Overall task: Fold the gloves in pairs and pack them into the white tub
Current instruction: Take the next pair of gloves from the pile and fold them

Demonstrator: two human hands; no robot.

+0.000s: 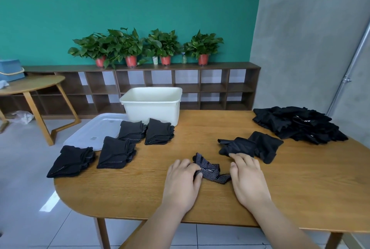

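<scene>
Dotted glove (210,172) sits on the near middle of the surface (270,194), crumpled, grip-dot side up, between both hands. Left hand (182,182) has its fingers curled over the glove's left end and grips it, likely to anchor that end. Right hand (247,180) lies flat and relaxed with fingers straight. Its thumb side is against the glove's right end and it holds nothing. My guess is it's set to spread the glove out flat.

Loose gloves (252,145) lie just beyond the right fingertips, touching or nearly so, probably the mate pulled close for pairing. The unsorted pile (298,124) is at the far right, well apart from the working spot, so supply feeds in from that side.

Four folded stacks (116,154) sit on the left in two rows, staged between the working spot and the white tub (152,104). The tub stands at the far edge, left of middle, and its lid (94,130) is off and lies flat to its left, so the opening is free for loading. No gloves show above the rim, and I can't see the bottom.

Judgement: this is the folding phase, and packing hasn't started. The fabric is limp, so it will bunch unless it's flattened first.
</scene>
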